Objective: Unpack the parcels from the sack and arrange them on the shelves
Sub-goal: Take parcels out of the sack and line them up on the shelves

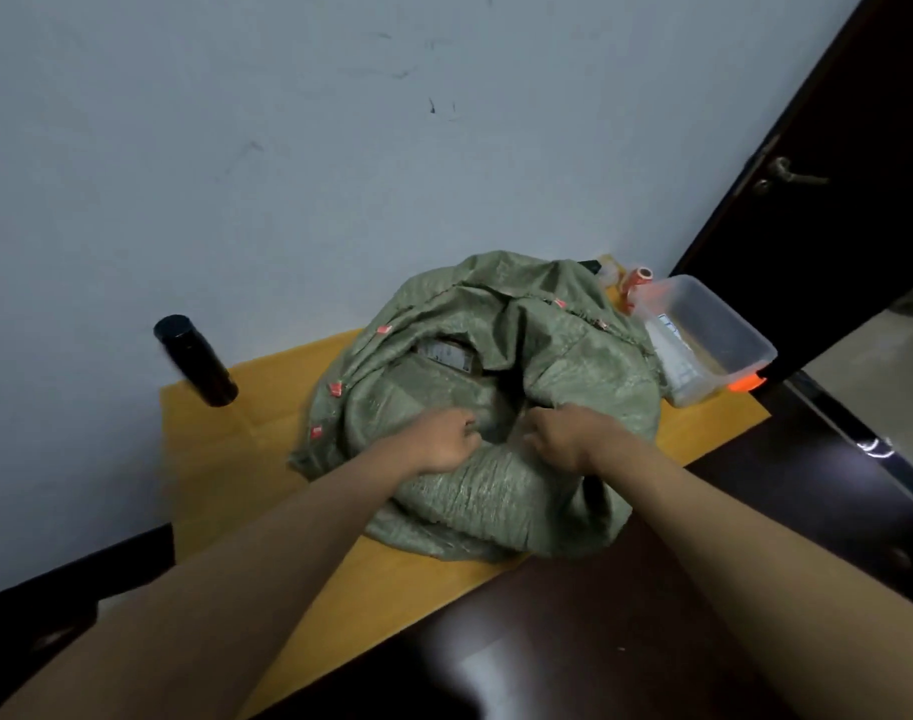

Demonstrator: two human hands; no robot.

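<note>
Head view: a green woven sack (496, 402) sits on the yellow tabletop (246, 433) against the wall, its mouth open and rumpled. A labelled parcel (446, 354) shows inside the opening. The left hand (444, 441) and right hand (563, 433) both grip the sack's near edge, fingers curled into the fabric. A black flask (194, 361) stands left of the sack; a clear plastic container (704, 340) lies tilted to its right.

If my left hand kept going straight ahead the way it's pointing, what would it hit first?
Probably the labelled parcel showing in the green sack's opening, just beyond the left hand; depth is unclear.
</note>
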